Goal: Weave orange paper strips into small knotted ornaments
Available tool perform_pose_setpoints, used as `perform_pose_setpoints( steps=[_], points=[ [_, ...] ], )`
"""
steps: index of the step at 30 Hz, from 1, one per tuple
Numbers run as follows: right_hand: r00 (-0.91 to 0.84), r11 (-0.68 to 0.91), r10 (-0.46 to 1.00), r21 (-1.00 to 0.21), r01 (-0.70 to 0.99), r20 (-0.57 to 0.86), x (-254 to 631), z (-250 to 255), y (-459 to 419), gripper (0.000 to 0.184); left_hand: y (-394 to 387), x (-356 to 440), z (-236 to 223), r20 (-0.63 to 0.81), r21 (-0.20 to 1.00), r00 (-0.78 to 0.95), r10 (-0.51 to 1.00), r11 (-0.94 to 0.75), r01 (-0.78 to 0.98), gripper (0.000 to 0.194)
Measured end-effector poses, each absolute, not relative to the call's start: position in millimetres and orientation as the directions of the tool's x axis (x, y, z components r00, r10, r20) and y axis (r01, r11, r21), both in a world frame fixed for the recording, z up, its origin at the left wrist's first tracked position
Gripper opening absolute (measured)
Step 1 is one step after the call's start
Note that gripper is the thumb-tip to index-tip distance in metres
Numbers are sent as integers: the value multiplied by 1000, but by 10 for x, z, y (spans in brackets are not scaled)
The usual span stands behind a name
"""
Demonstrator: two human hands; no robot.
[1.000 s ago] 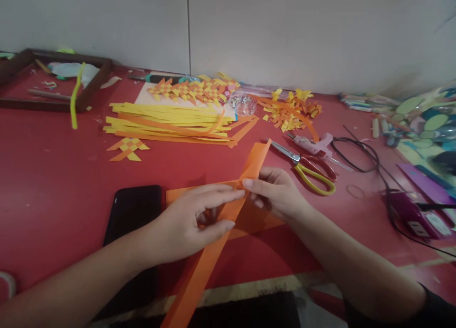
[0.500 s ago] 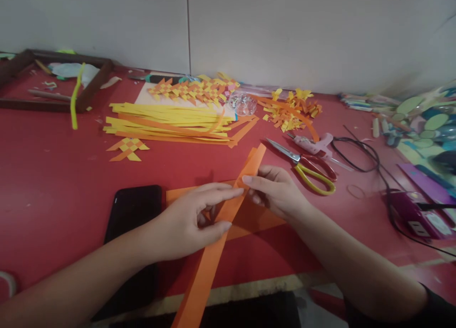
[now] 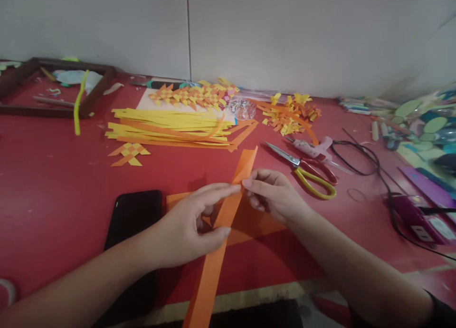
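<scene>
Both hands pinch a long orange paper strip (image 3: 213, 264) that runs from the table's near edge up to the middle. My left hand (image 3: 192, 226) grips it between thumb and forefinger near its middle. My right hand (image 3: 272, 195) pinches it just above, fingertip to fingertip with the left. Under the hands lies a flat orange paper sheet (image 3: 254, 223) on the red table (image 3: 53, 185).
A black phone (image 3: 133, 216) lies left of the sheet. Scissors (image 3: 306, 168) with yellow-red handles and a pink glue gun (image 3: 313, 147) sit to the right, with black cables (image 3: 370, 161) beyond. Yellow and orange strips (image 3: 171, 126), woven pieces (image 3: 194, 92) and a wooden frame (image 3: 53, 88) lie further back.
The strip has slid toward me through my fingers, so less of it sticks out past my hands. The view has tilted slightly down.
</scene>
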State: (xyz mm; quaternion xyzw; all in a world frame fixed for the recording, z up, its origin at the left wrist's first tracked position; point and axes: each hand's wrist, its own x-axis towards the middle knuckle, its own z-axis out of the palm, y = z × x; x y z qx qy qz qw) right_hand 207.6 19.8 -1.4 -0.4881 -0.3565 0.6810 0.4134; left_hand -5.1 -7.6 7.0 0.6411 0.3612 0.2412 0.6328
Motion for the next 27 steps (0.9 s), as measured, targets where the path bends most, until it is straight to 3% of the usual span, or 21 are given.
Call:
perform_pose_setpoints(
  steps=[5,12,24,27],
  points=[
    [-174,-448,893,-859,-246,-416,2073,12,197,32,-47,-59,84,-149,979,635,758,22,203,63],
    [5,-412,900,-852,-324,-437,2120,61,299,34,-64,-73,70,-185,971,653,735,36,235,63],
    [231,-218,901,-843,-492,-368,2208,41,429,18,-69,-50,112,-203,969,651,732,53,242,65],
    [179,-234,925,-874,-425,-335,2194,44,391,21,-68,-51,77,-176,981,577,798,93,170,65]
  ],
)
